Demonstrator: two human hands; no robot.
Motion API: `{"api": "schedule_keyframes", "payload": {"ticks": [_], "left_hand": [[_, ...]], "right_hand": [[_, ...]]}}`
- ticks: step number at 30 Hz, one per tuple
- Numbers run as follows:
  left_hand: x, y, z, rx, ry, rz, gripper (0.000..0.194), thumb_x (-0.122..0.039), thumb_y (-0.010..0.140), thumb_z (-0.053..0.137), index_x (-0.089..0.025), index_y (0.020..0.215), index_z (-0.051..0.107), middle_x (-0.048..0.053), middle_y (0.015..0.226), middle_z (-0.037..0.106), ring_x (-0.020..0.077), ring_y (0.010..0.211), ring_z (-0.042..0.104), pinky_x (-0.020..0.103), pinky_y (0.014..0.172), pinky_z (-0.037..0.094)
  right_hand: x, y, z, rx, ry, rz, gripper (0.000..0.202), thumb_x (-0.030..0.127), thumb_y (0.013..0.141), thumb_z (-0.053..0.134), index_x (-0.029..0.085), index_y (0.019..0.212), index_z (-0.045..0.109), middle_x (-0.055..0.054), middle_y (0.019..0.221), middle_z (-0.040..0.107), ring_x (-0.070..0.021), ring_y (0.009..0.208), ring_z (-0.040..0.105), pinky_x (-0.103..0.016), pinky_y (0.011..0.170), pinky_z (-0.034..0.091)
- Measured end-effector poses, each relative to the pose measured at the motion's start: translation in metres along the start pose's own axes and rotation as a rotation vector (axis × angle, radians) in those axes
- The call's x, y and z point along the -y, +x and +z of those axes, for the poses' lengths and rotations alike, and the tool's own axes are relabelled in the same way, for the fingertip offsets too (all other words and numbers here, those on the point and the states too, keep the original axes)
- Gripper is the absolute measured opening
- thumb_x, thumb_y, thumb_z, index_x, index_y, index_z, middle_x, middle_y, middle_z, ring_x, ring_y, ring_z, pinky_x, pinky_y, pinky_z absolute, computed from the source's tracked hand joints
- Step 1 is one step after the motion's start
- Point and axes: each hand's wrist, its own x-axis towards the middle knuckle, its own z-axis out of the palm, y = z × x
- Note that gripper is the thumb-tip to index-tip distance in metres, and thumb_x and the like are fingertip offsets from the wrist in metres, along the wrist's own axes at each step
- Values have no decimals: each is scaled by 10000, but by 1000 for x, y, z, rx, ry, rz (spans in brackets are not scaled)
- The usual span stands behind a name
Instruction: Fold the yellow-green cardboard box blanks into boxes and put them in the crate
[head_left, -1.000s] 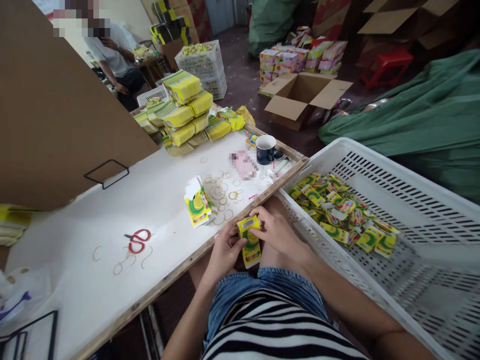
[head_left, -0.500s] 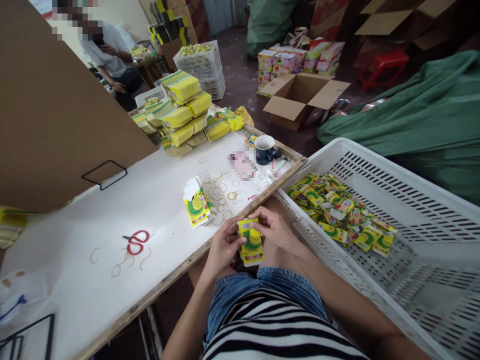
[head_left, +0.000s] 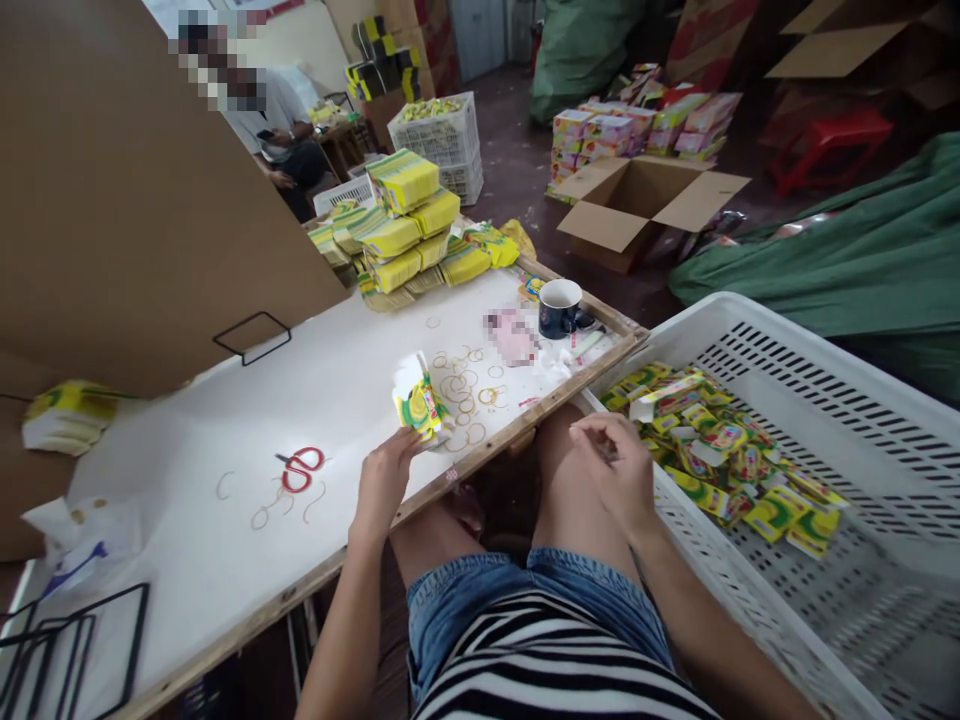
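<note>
My left hand [head_left: 385,472] reaches over the table's wooden front edge, and its fingertips touch the lower end of a small stack of flat yellow-green cartons [head_left: 420,400] on the white table top [head_left: 225,420]. My right hand [head_left: 613,468] hovers above my right knee, beside the near rim of the white plastic crate [head_left: 750,330]. Its fingers are loosely curled and hold nothing. Several folded yellow-green boxes [head_left: 720,455] lie in the crate. One pale box [head_left: 666,394] lies on top of the pile.
Rubber bands [head_left: 461,385] lie scattered by the cartons, red scissors [head_left: 300,468] further left. A dark mug [head_left: 559,306] stands at the table's right end, bundled cartons [head_left: 401,225] at the back. A seated person [head_left: 281,130] works behind a cardboard sheet [head_left: 127,200]. An open cardboard box [head_left: 645,200] stands on the floor.
The box that both hands held over my lap has left them. My left hand moved up to the carton stack, my right hand moved toward the crate. The view shifted left.
</note>
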Motion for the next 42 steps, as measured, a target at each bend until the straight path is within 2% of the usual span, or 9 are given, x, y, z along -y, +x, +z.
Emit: {"api": "schedule_keyframes", "payload": {"ticks": [5,10,15,20,23,31,35,38,42], "left_hand": [[-35,-22,11,-342,-102,210,289,-144,900,499,-212,1099,699,96,1116,719,267,1104,649,457,966,514],[-76,-48,40,8,-423,484,283,-156,879,563,-259,1106,696,63,1133,716,259,1177,606,470,998,508],[-87,-47,54,-30,-881,-13,395,-363,857,626,-229,1229,621,119,1316,607,287,1254,537,470,1054,446],[-95,-33,52,371,-1347,-363,618,-628,699,690,-172,1117,672,137,1085,717,329,1066,651,440,883,545],[-102,-31,52,456,-1464,-373,609,-615,619,762,-164,1023,701,128,972,740,320,980,679,405,810,560],[-107,-29,60,277,-1357,-471,411,-492,682,770,-152,873,641,59,786,725,226,783,692,315,684,550],[-107,-30,61,170,-1259,-435,486,-377,735,756,-191,1115,517,23,837,714,181,779,681,268,673,531],[-109,-33,54,138,-1191,-373,706,-304,757,745,-256,1311,310,24,939,706,175,816,684,282,721,537],[-108,-34,37,321,-1212,-290,674,-293,801,701,-258,1346,306,80,1060,685,212,899,683,311,742,549]], "right_hand": [[18,-19,32,307,426,388,399,524,904,490,173,883,678,-67,762,669,-159,623,539,-285,586,452],[21,-16,41,389,530,489,435,597,769,641,165,799,679,-37,690,648,-140,569,529,-268,542,455],[14,-24,36,363,629,507,410,536,741,706,186,937,623,-59,841,707,-204,770,659,-349,750,545],[16,-32,41,436,686,539,427,530,688,759,192,890,594,-55,822,715,-199,733,674,-338,703,555],[17,-31,40,436,669,530,423,536,680,762,184,876,631,-74,904,721,-223,841,677,-361,775,552],[16,-34,38,452,589,530,400,538,702,735,166,808,634,-54,769,686,-211,724,647,-329,668,533],[13,-37,43,336,406,395,323,498,797,646,179,779,594,-48,746,646,-190,681,604,-303,622,502],[15,-34,41,320,380,323,272,422,820,639,189,949,583,-61,859,658,-189,729,619,-301,656,514],[17,-25,30,502,469,252,532,333,842,630,223,1327,439,-69,1050,652,-175,817,635,-290,696,526]]}}
